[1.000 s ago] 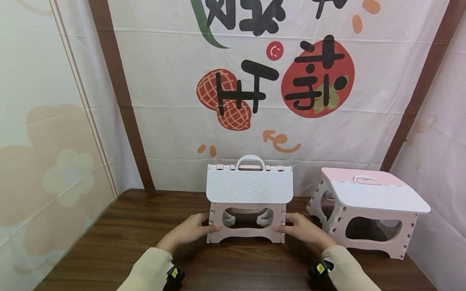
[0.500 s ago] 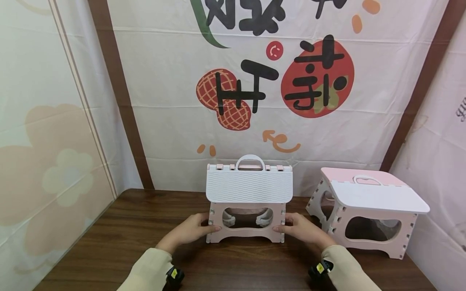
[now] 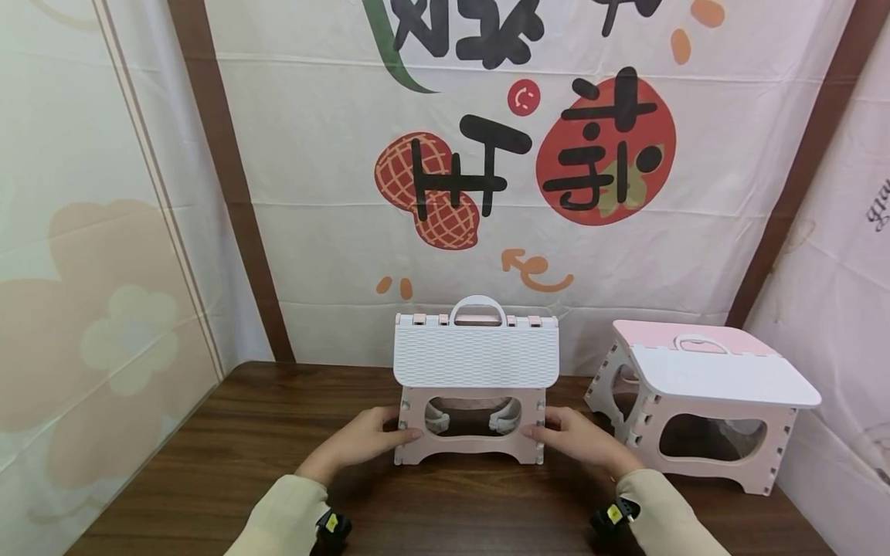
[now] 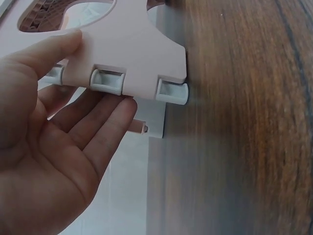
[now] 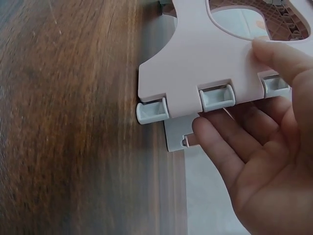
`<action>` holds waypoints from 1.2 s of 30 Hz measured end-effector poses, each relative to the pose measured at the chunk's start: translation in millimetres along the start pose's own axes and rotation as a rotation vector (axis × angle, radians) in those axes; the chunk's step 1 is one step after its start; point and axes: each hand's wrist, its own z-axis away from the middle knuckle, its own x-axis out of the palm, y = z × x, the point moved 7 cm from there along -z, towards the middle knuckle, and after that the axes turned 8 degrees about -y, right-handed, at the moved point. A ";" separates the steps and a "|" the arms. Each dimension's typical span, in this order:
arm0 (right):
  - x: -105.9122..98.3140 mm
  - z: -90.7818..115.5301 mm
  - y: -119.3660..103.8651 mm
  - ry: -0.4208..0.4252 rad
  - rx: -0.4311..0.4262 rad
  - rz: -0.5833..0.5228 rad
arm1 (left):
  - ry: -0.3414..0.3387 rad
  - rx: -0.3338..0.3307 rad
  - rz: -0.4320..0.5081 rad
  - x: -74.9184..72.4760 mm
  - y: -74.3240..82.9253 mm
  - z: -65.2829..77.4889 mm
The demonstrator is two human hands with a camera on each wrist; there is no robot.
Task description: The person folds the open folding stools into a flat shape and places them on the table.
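Observation:
A folding step stool (image 3: 476, 355) stands on the table in the head view, its white woven-textured top half sloping down toward me and its white handle upright. Pale pink leg panels carry it. My left hand (image 3: 361, 440) holds the left edge of the front panel, thumb on the front face and fingers at the side hinges (image 4: 107, 81). On the right edge my right hand (image 3: 582, 442) grips the same way, thumb in front and fingertips by the white hinges (image 5: 217, 97). Part of the fingers is hidden behind the panel in both wrist views.
A second folding stool (image 3: 723, 371), pink and white, stands unfolded to the right, close to my right forearm. The brown wooden table (image 3: 229, 455) runs back to a printed cloth wall (image 3: 334, 232). Cloth also hangs at both sides.

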 end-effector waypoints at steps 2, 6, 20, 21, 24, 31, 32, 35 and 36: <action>-2.0 1.0 -1.9 0.008 -0.007 0.023 | 0.007 -0.017 0.005 -1.7 -0.3 1.3; -7.9 3.1 -4.3 0.029 -0.015 0.045 | 0.028 -0.033 0.004 -6.8 1.3 4.0; -23.5 12.2 -9.6 0.149 -0.044 0.037 | 0.138 -0.038 -0.016 -23.6 5.9 11.6; -23.7 12.4 -10.9 0.161 -0.060 0.026 | 0.153 -0.046 -0.020 -24.4 5.1 11.7; -25.0 12.8 -14.3 0.200 -0.103 -0.008 | 0.184 -0.057 -0.022 -26.1 3.5 11.0; -26.4 12.2 -15.6 0.280 -0.110 -0.051 | 0.222 0.019 0.023 -26.3 6.2 8.6; -26.4 12.0 -15.7 0.287 -0.114 -0.049 | 0.227 0.032 0.028 -26.5 7.2 8.4; -27.0 11.0 -16.3 0.310 -0.133 -0.038 | 0.237 0.061 0.052 -26.9 9.1 7.5; -27.0 10.6 -16.8 0.312 -0.141 -0.040 | 0.237 0.071 0.060 -27.0 9.6 6.9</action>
